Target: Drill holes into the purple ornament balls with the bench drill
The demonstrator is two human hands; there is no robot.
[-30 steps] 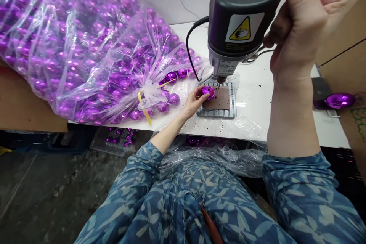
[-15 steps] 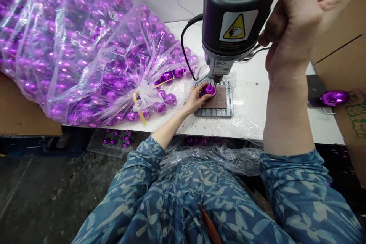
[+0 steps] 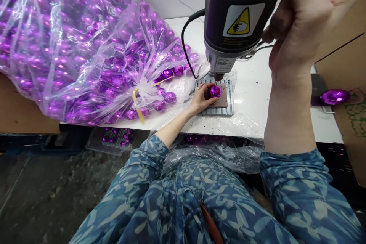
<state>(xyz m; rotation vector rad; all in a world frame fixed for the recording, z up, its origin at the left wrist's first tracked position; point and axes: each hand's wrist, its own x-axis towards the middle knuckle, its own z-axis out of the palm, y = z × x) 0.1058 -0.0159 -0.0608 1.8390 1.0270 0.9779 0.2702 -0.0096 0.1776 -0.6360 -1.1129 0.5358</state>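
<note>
My left hand [image 3: 201, 99] pinches a shiny purple ball [image 3: 214, 91] on the brown pad of a small metal drill table [image 3: 231, 103]. The ball sits right under the bit of a grey bench drill [image 3: 240, 11] with a yellow warning label. My right hand [image 3: 305, 19] is raised beside the drill head with its fingers closed around the lever, most of which is hidden by the hand.
A large clear plastic bag [image 3: 71, 45] full of purple balls lies on the white table [image 3: 254, 122] to the left, tied with a yellow strip. A black cable [image 3: 185, 45] runs behind the drill. Another purple ball [image 3: 334, 96] rests at right beside a cardboard box [image 3: 351, 68].
My left hand has slid the purple ball to the right on the pad until it sits under the drill bit. My right hand stays closed near the drill head.
</note>
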